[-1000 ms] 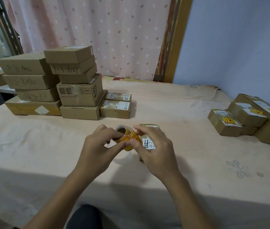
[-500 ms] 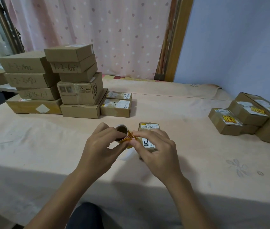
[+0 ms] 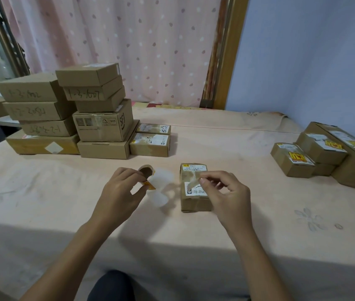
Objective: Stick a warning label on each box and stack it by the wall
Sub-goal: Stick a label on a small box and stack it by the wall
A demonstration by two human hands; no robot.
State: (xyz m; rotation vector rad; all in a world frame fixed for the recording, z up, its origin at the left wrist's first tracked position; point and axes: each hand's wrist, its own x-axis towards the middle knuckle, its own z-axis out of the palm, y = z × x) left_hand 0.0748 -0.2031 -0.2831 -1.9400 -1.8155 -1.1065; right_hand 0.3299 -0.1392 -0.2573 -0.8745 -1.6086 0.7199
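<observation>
Over the small brown cardboard box (image 3: 196,200) my right hand (image 3: 230,196) pinches a label (image 3: 195,178), my left hand (image 3: 117,192) grips the yellow sticker roll (image 3: 147,173); few labelled boxes (image 3: 292,158) stand stacked, many plain stacks (image 3: 98,127) wait.

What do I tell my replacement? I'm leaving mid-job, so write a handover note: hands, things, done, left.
Left hand grips the label roll, with the bare backing strip trailing from it.
Right hand pinches what looks like a peeled warning label just above the small box in front.
Done: labelled boxes sit stacked by the blue wall on the right.
Left: press this label on and stack that box there. Then work through the box stacks at left, which show no yellow labels.
</observation>
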